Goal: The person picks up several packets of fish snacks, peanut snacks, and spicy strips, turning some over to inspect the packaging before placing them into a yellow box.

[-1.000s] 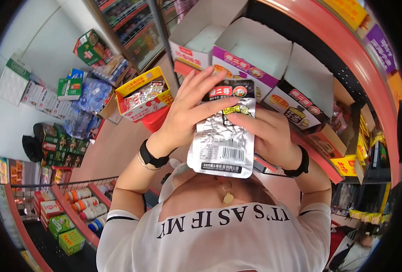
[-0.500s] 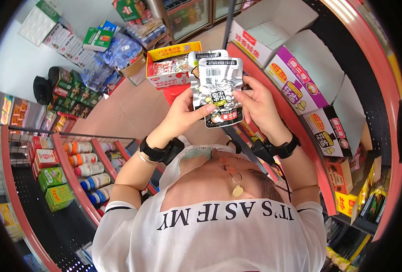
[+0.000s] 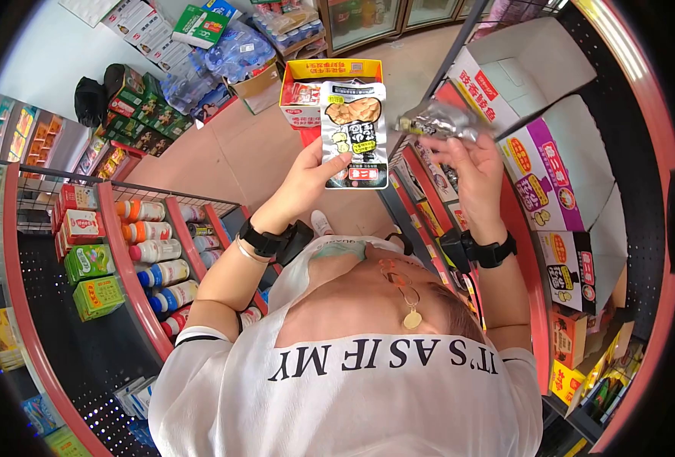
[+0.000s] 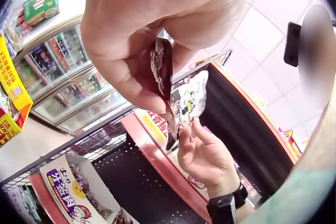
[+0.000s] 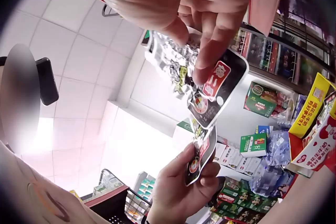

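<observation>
In the head view my left hand (image 3: 312, 179) pinches a snack pouch (image 3: 355, 133), its printed front facing up, thumb on the lower edge. My right hand (image 3: 470, 171) grips a second silvery pouch (image 3: 442, 122), blurred and tilted, to the right of the first. The left wrist view has the left hand (image 4: 163, 19) holding its pouch (image 4: 164, 71) edge-on, with the other pouch (image 4: 190, 98) behind it in the right hand (image 4: 205, 158). In the right wrist view, the fingers of the right hand (image 5: 178, 3) lie across the silver pouch (image 5: 197, 74).
A yellow and red box (image 3: 299, 116) of packets stands beyond the left hand. On the right, a red-edged shelf holds open cartons (image 3: 539, 179). Bottles (image 3: 158, 251) and small boxes (image 3: 97, 297) line the left shelf. Water packs (image 3: 238, 52) lie at the back.
The two overlapping pouches are now apart, one in each hand. The right hand has moved rightward with its pouch, and the left pouch now shows its picture side. The head view has shifted.
</observation>
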Demonstrator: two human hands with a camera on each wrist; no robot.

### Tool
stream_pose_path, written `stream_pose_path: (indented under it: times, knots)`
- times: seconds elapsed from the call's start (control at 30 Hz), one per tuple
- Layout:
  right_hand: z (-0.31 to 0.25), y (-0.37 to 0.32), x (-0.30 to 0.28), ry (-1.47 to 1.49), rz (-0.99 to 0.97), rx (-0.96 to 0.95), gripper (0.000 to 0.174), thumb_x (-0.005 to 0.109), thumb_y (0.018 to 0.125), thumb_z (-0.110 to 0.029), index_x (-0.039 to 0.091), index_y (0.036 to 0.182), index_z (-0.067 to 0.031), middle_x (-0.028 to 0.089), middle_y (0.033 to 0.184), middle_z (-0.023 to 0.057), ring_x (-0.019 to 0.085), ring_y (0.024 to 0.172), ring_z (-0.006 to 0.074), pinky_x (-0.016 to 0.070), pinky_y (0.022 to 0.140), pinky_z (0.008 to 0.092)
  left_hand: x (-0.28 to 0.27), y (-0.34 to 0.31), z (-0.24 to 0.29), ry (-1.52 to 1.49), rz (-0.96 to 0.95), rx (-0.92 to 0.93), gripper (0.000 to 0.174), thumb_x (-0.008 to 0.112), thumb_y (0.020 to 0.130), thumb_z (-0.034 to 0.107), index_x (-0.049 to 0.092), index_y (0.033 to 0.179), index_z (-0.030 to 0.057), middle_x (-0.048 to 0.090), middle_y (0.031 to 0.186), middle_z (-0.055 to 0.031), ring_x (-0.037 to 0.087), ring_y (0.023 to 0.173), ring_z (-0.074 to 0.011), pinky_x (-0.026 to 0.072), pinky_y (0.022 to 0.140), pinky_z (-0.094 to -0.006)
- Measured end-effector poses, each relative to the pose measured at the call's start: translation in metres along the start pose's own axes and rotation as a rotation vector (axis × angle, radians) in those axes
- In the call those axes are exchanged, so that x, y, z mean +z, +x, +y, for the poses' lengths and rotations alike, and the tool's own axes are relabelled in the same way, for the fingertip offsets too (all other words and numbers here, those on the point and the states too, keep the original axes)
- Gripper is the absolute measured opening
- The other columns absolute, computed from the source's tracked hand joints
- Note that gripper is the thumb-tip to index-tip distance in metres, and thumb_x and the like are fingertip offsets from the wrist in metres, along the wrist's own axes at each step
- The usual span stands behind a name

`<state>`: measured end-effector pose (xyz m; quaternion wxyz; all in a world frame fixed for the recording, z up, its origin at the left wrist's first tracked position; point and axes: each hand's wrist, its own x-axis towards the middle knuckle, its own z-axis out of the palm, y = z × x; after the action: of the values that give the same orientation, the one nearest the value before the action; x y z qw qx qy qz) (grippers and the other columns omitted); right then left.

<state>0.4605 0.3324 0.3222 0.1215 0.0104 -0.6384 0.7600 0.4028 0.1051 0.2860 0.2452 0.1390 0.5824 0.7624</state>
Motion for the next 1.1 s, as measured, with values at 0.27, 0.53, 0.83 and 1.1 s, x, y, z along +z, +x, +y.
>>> stream_pose_path:
  times: [0.27,0.53,0.83,1.1]
  knots:
    - [0.022,0.023,0.017,-0.385,-0.267,-0.306,0.02,0.045,0.073,0.015,0.056,0.083,0.0008,0.052,0.121,0.0153,0.051,0.112,0.0248,0.0396,0.093,0.0318,-0.02,0.012,0.005,-0.169,-0.025,-0.11,0.032,0.049,0.091,0.016,0.047,0.118,-0.0007,0.058,0.11,-0.0052,0.055,0.096,-0.0088,0.0434,0.083,-0.024]
    - [0.036,0.048,0.037,-0.501,-0.314,-0.34,0.02,0.045,0.074,0.013,0.058,0.083,-0.0001,0.053,0.12,0.0142,0.052,0.11,0.0259,0.04,0.089,0.0314,-0.04,0.023,0.011,-0.018,-0.07,-0.057,0.04,0.06,0.085,0.014,0.046,0.119,-0.0007,0.059,0.109,-0.0059,0.056,0.097,-0.0112,0.0448,0.085,-0.0264]
    - [0.068,0.089,0.072,-0.278,-0.264,-0.281,0.036,0.041,0.076,0.012,0.053,0.108,0.0009,0.046,0.127,0.0156,0.045,0.119,0.0236,0.0391,0.09,0.0305,-0.096,0.04,0.018,0.027,-0.096,-0.076,0.041,0.063,0.082,0.01,0.047,0.118,-0.001,0.058,0.111,-0.0067,0.056,0.099,-0.0121,0.0455,0.086,-0.0281]
    - [0.092,0.137,0.105,-0.068,-0.235,0.174,0.054,0.064,0.081,-0.014,0.038,0.125,0.0023,0.048,0.121,0.0159,0.049,0.107,0.0135,0.0433,0.084,0.0275,-0.165,0.062,0.032,0.19,-0.283,-0.264,0.042,0.064,0.081,0.009,0.048,0.118,-0.0015,0.059,0.11,-0.005,0.053,0.097,-0.01,0.0427,0.087,-0.0262]
